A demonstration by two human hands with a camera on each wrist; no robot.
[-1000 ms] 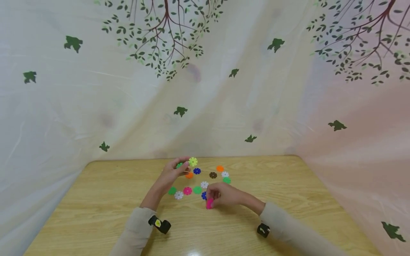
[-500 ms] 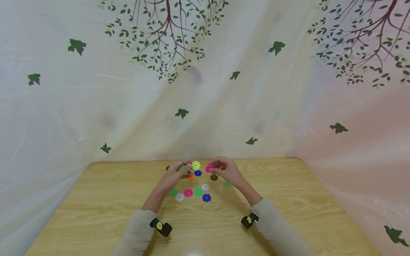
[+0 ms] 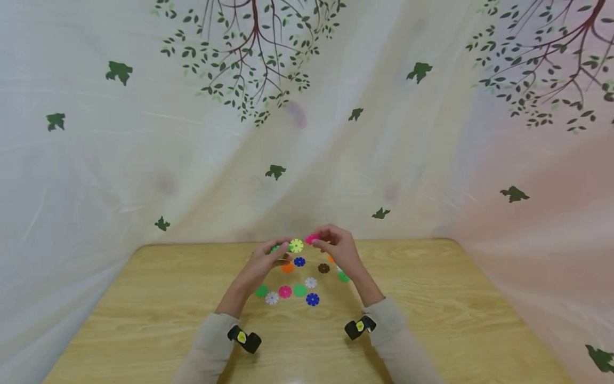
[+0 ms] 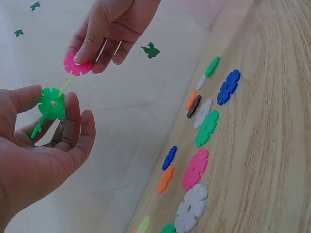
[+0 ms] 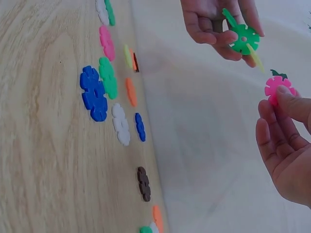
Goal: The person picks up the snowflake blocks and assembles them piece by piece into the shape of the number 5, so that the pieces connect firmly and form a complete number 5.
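My left hand (image 3: 256, 266) pinches a green notched snowflake disc (image 4: 52, 103) between thumb and fingers. Another green piece (image 4: 38, 127), seen edge-on, slots into one side of it, and a yellow snowflake disc (image 3: 297, 245) joins the other side. In my right hand (image 3: 341, 253), thumb and fingertips pinch a pink snowflake disc (image 5: 279, 89). Its edge is close to the yellow disc's free edge; whether they touch cannot be made out. Both hands are raised above the far part of the table.
Loose snowflake discs lie on the wooden table (image 3: 192, 320), among them a blue disc (image 3: 313, 299), a brown disc (image 3: 323, 268), a pink loose disc (image 3: 285, 292) and a white disc (image 3: 272, 298). A printed cloth (image 3: 307, 160) hangs behind the table's far edge.
My right hand has lifted the pink disc from the near side of the table, up and away to beside the yellow disc. My left hand keeps its hold, nearly in place.
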